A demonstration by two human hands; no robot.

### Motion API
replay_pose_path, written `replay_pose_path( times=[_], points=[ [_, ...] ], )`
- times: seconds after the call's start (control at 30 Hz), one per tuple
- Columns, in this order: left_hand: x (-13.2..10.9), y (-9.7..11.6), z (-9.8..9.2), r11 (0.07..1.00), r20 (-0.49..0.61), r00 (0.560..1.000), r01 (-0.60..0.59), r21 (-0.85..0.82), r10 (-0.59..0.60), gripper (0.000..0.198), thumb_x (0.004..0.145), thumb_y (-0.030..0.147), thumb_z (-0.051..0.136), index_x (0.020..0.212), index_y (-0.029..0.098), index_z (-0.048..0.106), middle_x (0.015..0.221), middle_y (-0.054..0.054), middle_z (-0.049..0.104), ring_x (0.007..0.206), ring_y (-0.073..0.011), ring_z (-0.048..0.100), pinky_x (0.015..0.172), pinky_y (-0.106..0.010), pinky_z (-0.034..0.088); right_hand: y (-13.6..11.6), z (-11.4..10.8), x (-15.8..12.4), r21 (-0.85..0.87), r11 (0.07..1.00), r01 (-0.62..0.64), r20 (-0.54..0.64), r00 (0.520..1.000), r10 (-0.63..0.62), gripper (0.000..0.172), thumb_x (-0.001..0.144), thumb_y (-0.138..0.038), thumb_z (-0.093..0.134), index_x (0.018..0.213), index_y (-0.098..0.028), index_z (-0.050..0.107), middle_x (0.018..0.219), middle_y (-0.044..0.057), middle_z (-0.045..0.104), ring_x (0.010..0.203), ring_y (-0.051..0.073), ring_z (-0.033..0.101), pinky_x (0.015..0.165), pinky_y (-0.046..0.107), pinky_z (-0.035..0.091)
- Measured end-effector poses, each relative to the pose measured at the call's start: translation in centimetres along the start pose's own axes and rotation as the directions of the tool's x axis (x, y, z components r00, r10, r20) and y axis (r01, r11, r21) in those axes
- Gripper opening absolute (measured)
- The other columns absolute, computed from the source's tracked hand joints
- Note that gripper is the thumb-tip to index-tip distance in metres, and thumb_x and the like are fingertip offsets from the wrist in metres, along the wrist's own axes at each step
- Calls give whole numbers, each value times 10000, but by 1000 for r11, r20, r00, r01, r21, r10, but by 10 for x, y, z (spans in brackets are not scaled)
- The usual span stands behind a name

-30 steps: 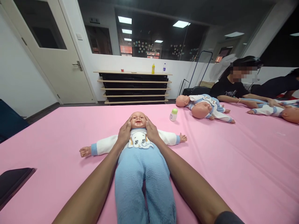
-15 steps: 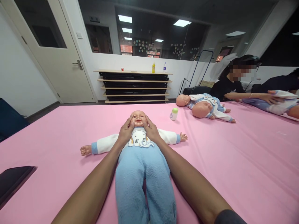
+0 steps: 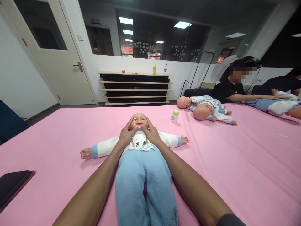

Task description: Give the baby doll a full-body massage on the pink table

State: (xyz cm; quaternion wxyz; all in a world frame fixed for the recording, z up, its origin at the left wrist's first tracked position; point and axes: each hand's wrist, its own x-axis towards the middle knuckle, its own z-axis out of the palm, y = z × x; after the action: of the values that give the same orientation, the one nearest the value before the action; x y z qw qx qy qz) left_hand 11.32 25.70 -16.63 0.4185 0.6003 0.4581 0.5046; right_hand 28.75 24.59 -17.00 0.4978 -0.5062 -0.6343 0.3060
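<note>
A baby doll lies on its back on the pink-covered table, head away from me and arms spread wide. It wears light-blue fleece trousers and a white top with an elephant's face. My left hand cups the left side of the doll's head in the view, its thumb beside the chin. On the opposite cheek rests my right hand, fingers along the side of the head and thumb near the chin. Both hands hold the head between them; the doll's face shows between the thumbs.
A small white bottle with a green cap stands beyond the doll's hand. Two more dolls lie at the back right, near a person in black whose arm reaches to another doll. A dark flat object lies at the left edge.
My thumbs have slid from the doll's cheeks down and inward toward its chin. Both hands stay around the head. At the right, the other person's hand has shifted on their doll.
</note>
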Motion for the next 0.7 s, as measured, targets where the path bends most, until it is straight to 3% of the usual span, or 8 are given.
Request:
replay_pose_path(
  times=[0.2, 0.3, 0.43, 0.7],
  points=[
    [0, 2, 1, 997, -42, 997, -67, -32, 65, 661, 834, 565, 524, 1426, 292, 417, 1476, 4, 427, 1396, -177, 388, 1218, -336, 272, -1, 0, 0, 83, 995, 61, -42, 997, -58, 610, 949, -612, 337, 1463, -287, 384, 1479, -14, 416, 1386, 179, 372, 1169, 339, 276],
    [-3, 8, 1, 998, -54, 997, -47, -37, 45, 684, 828, 573, 526, 1430, 267, 415, 1492, -22, 403, 1402, -193, 378, 1209, -344, 284, -3, 0, -1, 75, 996, 42, -41, 998, -39, 642, 928, -618, 391, 1476, -284, 355, 1485, -5, 406, 1383, 198, 376, 1165, 370, 287],
    [-6, 11, 0, 1000, 16, 1000, -2, -11, 3, 875, 719, 520, 690, 1477, 298, 314, 1482, -41, 417, 1294, -216, 502, 1135, -361, 391, -4, -2, -2, 56, 997, 54, 22, 998, -55, 869, 796, -597, 638, 1514, -314, 239, 1523, -5, 340, 1373, 241, 386, 1134, 398, 340],
    [5, -3, 1, 993, -25, 997, -71, -91, 69, 671, 847, 584, 480, 1430, 258, 417, 1490, -26, 406, 1394, -181, 389, 1209, -335, 283, 0, -1, -1, 102, 993, 57, 1, 998, -57, 639, 922, -578, 452, 1484, -301, 332, 1487, -14, 403, 1384, 202, 373, 1160, 386, 295]
  ],
)
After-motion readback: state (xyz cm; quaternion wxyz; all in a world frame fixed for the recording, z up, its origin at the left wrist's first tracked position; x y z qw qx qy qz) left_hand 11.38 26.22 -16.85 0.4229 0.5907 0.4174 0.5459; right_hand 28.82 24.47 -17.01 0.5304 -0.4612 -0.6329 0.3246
